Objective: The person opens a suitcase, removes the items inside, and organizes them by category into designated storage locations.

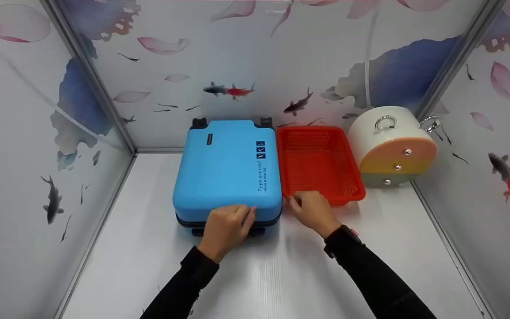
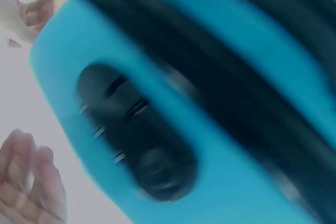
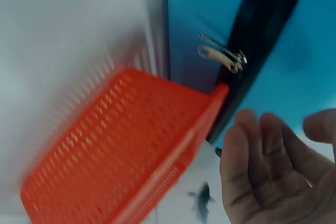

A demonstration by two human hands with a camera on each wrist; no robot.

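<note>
A light blue hard-shell suitcase (image 1: 226, 166) lies flat, its wheels toward the back wall. At its front edge is my left hand (image 1: 228, 226); the left wrist view shows the fingers loosely bent with nothing between them, beside the black combination lock (image 2: 136, 132). My right hand (image 1: 312, 210) hovers by the suitcase's right front corner and the near rim of the red basket (image 1: 321, 164). Its fingers are relaxed and hold nothing in the right wrist view. Two metal zipper pulls (image 3: 223, 56) hang together on the suitcase's black zipper band (image 3: 257, 30), close to the basket rim.
Right of the basket stands a cream rounded box (image 1: 379, 128) with a striped front, small knobs and ring handles. The white table (image 1: 148, 212) is enclosed by panels printed with fish and petals, with metal corner strips (image 1: 91, 79).
</note>
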